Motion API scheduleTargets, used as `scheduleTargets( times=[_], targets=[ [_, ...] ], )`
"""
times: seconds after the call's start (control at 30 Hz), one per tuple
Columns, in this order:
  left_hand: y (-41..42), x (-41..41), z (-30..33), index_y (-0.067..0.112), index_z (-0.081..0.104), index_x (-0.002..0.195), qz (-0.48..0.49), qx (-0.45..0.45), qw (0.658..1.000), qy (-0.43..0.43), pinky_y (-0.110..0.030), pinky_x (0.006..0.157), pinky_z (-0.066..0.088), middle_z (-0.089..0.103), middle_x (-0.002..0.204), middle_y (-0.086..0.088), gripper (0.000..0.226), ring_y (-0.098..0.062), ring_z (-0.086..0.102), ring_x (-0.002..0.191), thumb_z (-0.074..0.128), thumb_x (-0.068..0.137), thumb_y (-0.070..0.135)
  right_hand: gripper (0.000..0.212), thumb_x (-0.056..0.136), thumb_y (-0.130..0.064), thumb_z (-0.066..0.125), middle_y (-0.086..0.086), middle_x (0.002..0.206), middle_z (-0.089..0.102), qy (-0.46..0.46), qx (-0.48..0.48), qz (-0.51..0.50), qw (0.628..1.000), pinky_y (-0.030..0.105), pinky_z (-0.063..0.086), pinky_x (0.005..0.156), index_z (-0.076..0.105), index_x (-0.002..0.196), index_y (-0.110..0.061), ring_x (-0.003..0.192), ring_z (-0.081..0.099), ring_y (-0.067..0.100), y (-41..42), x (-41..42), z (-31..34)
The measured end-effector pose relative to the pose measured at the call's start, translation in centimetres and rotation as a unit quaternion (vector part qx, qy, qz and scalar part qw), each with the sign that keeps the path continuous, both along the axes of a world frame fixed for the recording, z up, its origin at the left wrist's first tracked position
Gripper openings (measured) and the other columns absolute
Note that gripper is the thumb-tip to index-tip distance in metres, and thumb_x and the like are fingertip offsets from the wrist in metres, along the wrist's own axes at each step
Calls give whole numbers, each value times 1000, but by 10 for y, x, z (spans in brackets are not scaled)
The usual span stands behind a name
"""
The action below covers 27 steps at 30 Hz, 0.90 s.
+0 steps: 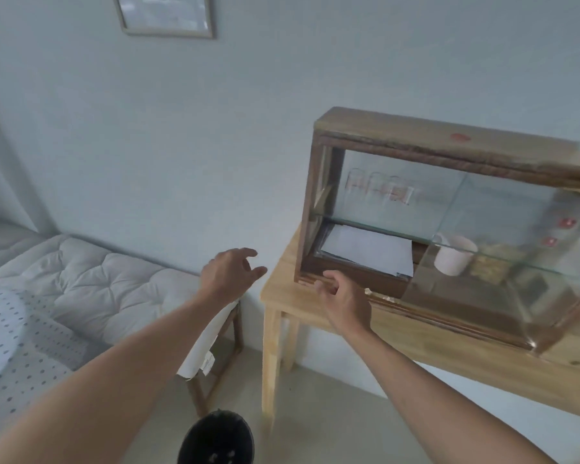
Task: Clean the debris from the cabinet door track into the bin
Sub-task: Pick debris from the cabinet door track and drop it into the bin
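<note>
Plainly, the grooved wooden door track [382, 298] along the bottom front of the glass-fronted wooden cabinet [449, 209] has pale specks of debris [369, 291] in it just right of the right hand [340, 293], so cleaning looks unfinished. That hand's curled fingers rest at the track's left end, perhaps pinching bits, though blur hides whether anything is held. The left hand [230, 272] hovers loosely spread and empty, off the light wooden table [416, 329]. The round black bin [216, 437] waits on the floor below.
</note>
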<state>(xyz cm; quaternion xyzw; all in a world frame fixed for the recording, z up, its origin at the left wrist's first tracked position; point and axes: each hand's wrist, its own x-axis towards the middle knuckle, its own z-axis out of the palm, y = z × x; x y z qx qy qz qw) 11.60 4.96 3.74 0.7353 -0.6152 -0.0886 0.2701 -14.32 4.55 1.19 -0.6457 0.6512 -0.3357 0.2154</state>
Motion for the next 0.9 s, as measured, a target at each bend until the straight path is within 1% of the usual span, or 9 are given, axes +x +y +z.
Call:
scheduleTargets(
  times=[0.1,0.17,0.23,0.3,0.43,0.57,0.67,0.77,0.9],
  targets=[
    [-16,-39,0,40,67,138,-40,7,999,-20,-38,88,57,74,99,21,52,-15,69,102,69,93,66,34,95,-49,65,-11,112,74,-2,-6,-36,999,34,50,84,71,125,-35,107,69,16,-6,-35,3],
    [-25,-63,-4,41,67,137,-60,11,998,-26,-37,85,57,74,99,20,51,-17,69,102,68,92,66,33,95,-49,65,-13,101,69,-6,-4,-56,998,34,51,83,71,124,-34,103,70,17,-9,-56,1],
    [-34,-85,-10,41,68,135,-79,12,997,-23,-35,80,54,74,101,18,50,-19,69,101,69,91,64,34,95,-50,65,-15,97,66,-5,-2,-72,997,33,51,81,71,124,-34,101,70,17,-12,-75,-2],
    [-42,-107,-17,42,70,133,-93,10,995,-19,-34,78,51,75,104,16,48,-19,68,101,71,90,62,34,95,-52,65,-12,102,70,-6,8,-88,996,33,50,80,70,125,-36,101,71,17,-15,-94,-8],
    [-56,-148,-31,42,73,127,-127,21,992,-6,-31,73,45,71,97,15,40,-18,67,94,76,89,57,33,95,-52,65,-13,103,73,1,32,-110,993,32,47,81,70,124,-37,107,72,20,-20,-124,-20],
    [-68,-181,-45,40,78,119,-148,21,989,-11,-32,74,55,72,92,15,34,-18,70,92,78,88,54,36,97,-50,63,-9,120,78,25,39,-115,992,34,50,86,70,130,-36,114,71,20,-27,-144,-34],
    [-77,-201,-52,36,77,114,-157,23,987,-4,-33,70,53,72,91,15,33,-20,70,91,80,86,54,39,98,-46,62,-8,122,78,48,49,-100,993,35,54,89,68,135,-35,118,71,21,-34,-150,-43],
    [-84,-215,-56,37,74,97,-165,30,986,-8,-33,65,46,68,86,15,24,-21,68,87,77,86,58,41,99,-42,61,-8,125,78,83,61,-80,991,37,57,93,66,139,-35,120,71,22,-39,-152,-48],
    [-91,-226,-62,43,78,115,-179,48,983,-8,-33,74,53,72,100,14,31,-20,71,97,75,87,56,40,100,-41,59,-7,119,80,118,58,-71,989,36,57,89,67,139,-35,115,72,24,-40,-155,-56]
  ],
)
